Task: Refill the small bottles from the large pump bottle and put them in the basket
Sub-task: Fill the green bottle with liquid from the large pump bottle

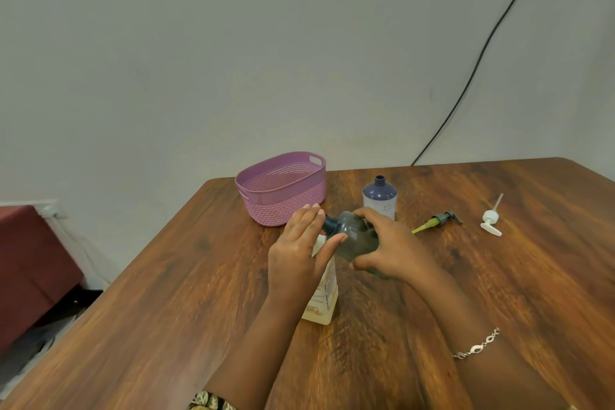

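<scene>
Head view.

Worktop point(166, 326): brown wood-grain, rounded corners, its far edge close to the wall.
Wall point(233, 43): plain, pale grey. A black cable point(466, 83) ran down it at a slant and dropped behind the worktop's far edge.
Dark red furniture point(30, 263): stood left of the worktop and lower than it; only partly in view.
Basket point(281, 188): mauve, oval, woven-look plastic. It stood at the far left corner of the worktop with nothing seen inside.
Blue bottle point(379, 198): upright, uncapped, just right of the basket and behind the hands.
Grey bottle point(356, 236): translucent, held off the worktop and tipped on its side, open neck pointing left.
Right hand point(389, 246): fingers curled round the grey bottle's body. A silver bracelet point(476, 348) sat on the wrist.
Left hand point(299, 250): fingers straight, set against the grey bottle's neck, thumb touching its shoulder.
Cream bottle point(324, 296): upright on the worktop below the left hand, its top hidden.
Grey pump point(436, 221): lay on the worktop right of the hands, with a yellowish tube.
White pump point(491, 218): lay further right, apart from the grey one.
</scene>
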`<state>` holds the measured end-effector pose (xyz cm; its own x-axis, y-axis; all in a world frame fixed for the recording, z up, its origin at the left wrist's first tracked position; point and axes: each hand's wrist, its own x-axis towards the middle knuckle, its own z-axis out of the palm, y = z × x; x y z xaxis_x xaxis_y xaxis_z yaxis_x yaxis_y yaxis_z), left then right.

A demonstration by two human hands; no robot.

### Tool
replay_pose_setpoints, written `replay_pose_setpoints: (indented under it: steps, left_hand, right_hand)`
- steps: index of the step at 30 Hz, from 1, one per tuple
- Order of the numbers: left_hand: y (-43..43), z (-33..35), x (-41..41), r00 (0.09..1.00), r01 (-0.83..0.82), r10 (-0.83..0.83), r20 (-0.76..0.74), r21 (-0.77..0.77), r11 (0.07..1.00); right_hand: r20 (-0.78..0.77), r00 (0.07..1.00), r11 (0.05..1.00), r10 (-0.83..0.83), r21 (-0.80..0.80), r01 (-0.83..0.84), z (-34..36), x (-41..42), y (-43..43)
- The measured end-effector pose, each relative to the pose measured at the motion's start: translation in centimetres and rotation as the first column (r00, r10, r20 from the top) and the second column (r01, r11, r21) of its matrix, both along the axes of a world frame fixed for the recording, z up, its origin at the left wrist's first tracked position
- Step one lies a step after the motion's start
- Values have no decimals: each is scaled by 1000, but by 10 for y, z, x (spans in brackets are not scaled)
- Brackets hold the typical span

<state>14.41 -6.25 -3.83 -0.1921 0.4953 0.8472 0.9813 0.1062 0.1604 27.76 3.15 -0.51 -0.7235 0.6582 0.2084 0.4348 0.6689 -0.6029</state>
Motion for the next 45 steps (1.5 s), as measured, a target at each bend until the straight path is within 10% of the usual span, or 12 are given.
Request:
replay_pose_setpoints:
  steps: [45]
  left_hand:
    - [-3, 7, -3, 999, -44, 42, -28, -72, 996]
  right_hand:
    - [-81, 997, 1000, 5, -12, -6, 8, 3, 0]
